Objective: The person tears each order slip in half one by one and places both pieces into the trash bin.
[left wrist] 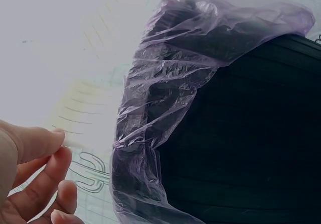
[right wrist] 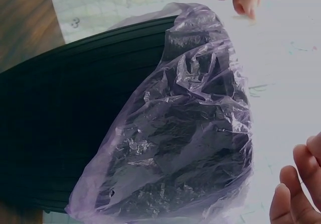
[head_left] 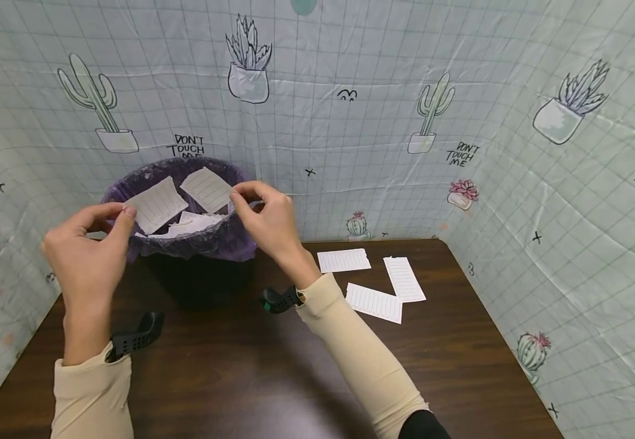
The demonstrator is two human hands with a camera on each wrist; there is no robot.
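In the head view my left hand (head_left: 88, 253) pinches a torn piece of lined paper (head_left: 157, 206) by its corner, between thumb and forefinger. Another lined paper piece (head_left: 207, 189) is pinched at its right edge by my right hand (head_left: 271, 222). Both pieces are over the mouth of a black trash bin (head_left: 196, 283), whose purple plastic liner (head_left: 207, 242) folds over the rim. White paper scraps (head_left: 193, 223) lie inside the bin. The left wrist view shows my left thumb and finger (left wrist: 37, 166) meeting on the pale, overexposed paper (left wrist: 83, 111).
Three lined paper pieces, one nearest the bin (head_left: 343, 260), one at the right (head_left: 404, 278) and one in front (head_left: 374, 302), lie on the dark wooden table (head_left: 229, 384). A cactus-print curtain (head_left: 317, 152) surrounds the table's back and sides.
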